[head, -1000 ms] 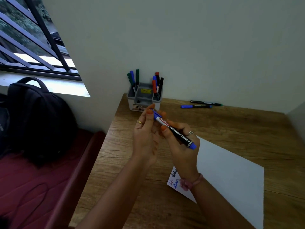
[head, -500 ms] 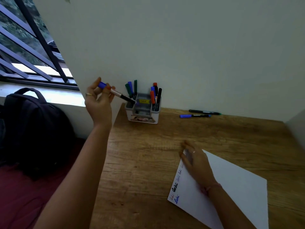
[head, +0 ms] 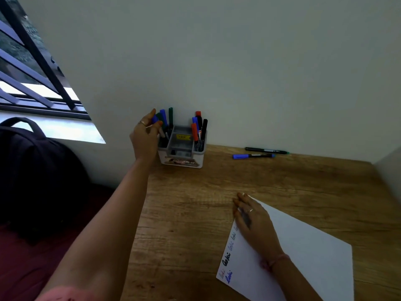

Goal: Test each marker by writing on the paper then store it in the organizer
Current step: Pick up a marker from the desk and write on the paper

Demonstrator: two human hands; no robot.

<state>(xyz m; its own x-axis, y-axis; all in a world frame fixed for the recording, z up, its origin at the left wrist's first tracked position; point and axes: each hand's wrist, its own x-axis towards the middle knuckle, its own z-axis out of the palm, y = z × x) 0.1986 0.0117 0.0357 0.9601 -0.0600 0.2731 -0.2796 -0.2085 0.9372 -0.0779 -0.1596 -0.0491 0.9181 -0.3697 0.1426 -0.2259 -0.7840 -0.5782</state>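
Head view, the only view supplied. A wooden desk [head: 282, 187] fills the lower right of the frame and butts against a pale wall. At upper centre, against that wall, stands the white organizer [head: 181, 158], with a grey middle tray, blue and green markers standing in its left compartment and red, blue and black markers in its right compartment. The left hand [head: 145, 137] is raised at the organizer's left side, fingers curled round a blue-capped marker [head: 156, 122] whose cap shows above the fingertips and whose lower end points down into the left compartment; motion blur prevents telling whether the marker already rests on the compartment floor. The right hand [head: 251, 218] lies flat, fingers straight, grasping nothing, pressing on the upper left corner of the white paper [head: 303, 253], which sits at an angle in the lower right of the frame. Handwritten test words in black, blue and fainter ink run along the paper's left edge. Right of the organizer, close to the wall, two capped markers lie on the desk, one green-ended [head: 267, 151] and, just in front of it, one blue [head: 253, 156]. A dark backpack [head: 36, 170] occupies the left of the frame, below a barred window [head: 32, 68].
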